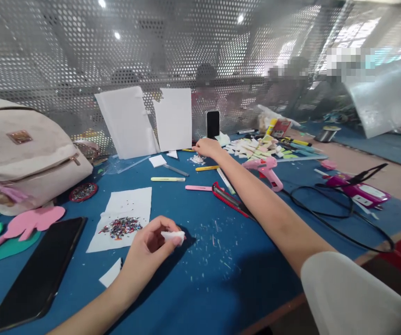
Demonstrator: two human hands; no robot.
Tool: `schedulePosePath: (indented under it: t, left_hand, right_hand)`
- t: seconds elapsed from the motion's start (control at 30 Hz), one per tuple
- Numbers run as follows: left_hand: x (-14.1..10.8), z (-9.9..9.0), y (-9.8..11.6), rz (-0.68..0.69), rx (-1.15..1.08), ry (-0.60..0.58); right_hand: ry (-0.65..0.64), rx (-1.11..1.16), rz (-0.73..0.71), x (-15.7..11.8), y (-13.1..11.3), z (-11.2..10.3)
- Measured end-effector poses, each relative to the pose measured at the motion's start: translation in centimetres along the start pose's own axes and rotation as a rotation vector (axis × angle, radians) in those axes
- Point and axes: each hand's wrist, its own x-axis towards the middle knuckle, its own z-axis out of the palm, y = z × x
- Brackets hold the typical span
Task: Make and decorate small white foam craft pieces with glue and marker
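My left hand (151, 244) is closed, pinching a small white piece (173, 235), paper or foam, above the blue table. To its left lies a white sheet (140, 200) bearing a heap of mixed shiny bits (121, 228). My right hand (207, 147) reaches far back, fingers bent down and together beside a small heap of white shreds (197, 159); whatever its fingertips grip is hidden. Under the right forearm lies a red and black utility knife (230, 200). Nearby are a pink marker (198, 188), a yellow marker (168, 179) and an orange-yellow pen (206, 168).
A pink glue gun (265, 170) with a black cable stands right of my forearm, near a purple power strip (361, 188). Cut foam pieces (252, 148) lie behind it. A backpack (29, 149) and black tablet (39, 274) occupy the left. A phone (213, 124) stands at the back.
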Motion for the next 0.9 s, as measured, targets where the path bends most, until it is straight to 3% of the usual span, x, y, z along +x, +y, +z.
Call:
schedulePosePath:
  t: [0.3,0.47,0.6,0.7,0.8,0.9]
  left_hand:
    - [-0.2,0.0,0.7,-0.018,0.034,0.005]
    - [-0.2,-0.2,0.2,-0.027,0.036,0.029]
    - [-0.1,-0.5,-0.6,-0.038,0.013,0.046]
    - [0.0,-0.7,-1.0,-0.037,-0.017,0.052]
    - [0.1,-0.7,-1.3,-0.033,-0.055,0.069]
    - [0.2,-0.6,-1.3,-0.027,-0.097,0.082]
  right_hand:
    - [0.050,0.083,-0.043,-0.9,0.7,-0.6]
    - [0.223,0.225,-0.116,-2.5,0.1,-3.4]
    - [0.290,0.387,-0.286,-5.5,-2.5,-6.2]
    - [0.217,0.491,-0.451,-9.2,-4.9,-7.1]
    - [-0.053,0.712,-0.654,-13.6,-6.5,-6.3]
    - [-0.205,0.669,-0.704,-17.5,-6.9,-4.7]
